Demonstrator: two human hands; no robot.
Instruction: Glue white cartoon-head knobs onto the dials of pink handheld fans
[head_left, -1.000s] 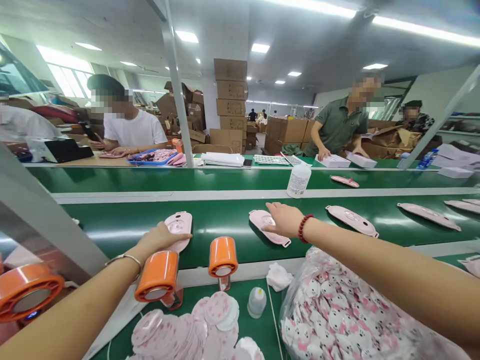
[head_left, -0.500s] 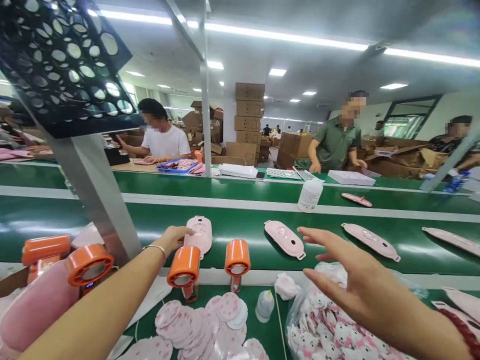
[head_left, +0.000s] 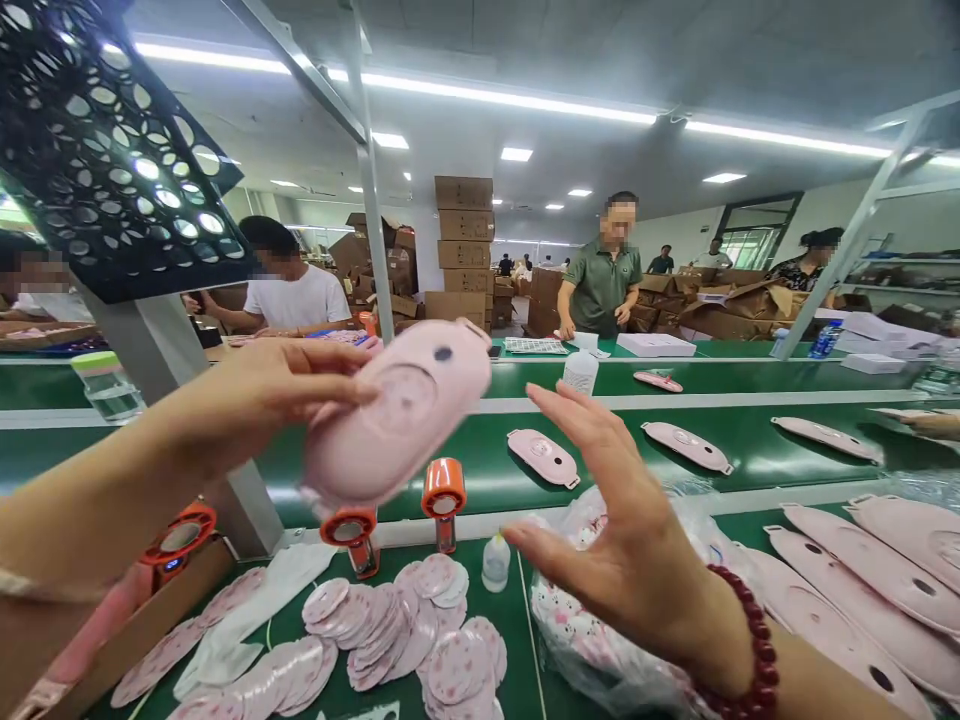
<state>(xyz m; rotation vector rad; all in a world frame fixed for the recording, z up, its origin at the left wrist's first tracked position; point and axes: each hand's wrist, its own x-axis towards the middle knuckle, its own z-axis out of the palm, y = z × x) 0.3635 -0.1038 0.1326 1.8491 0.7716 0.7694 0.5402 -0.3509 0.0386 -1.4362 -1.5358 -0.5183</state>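
Pink stickers (head_left: 390,640) lie fanned out along the near edge of the green bench, beside a bag of printed pieces (head_left: 600,640). Right hand (head_left: 630,540) hovers open, fingers spread, holding nothing. Left hand (head_left: 262,395) grips a pink shell (head_left: 401,425), lifted clear above the orange dispensers (head_left: 397,510). It's smooth, oval, blurred, a recessed round centre looking bare — so picked up, sticker seemingly not yet on. More shells (head_left: 544,457) wait on the belt (head_left: 750,440) beyond.

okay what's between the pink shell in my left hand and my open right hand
Nothing touches across that gap. In the head view, behind the stretch between the pink shell and the right hand show only the green belt and another pink piece.
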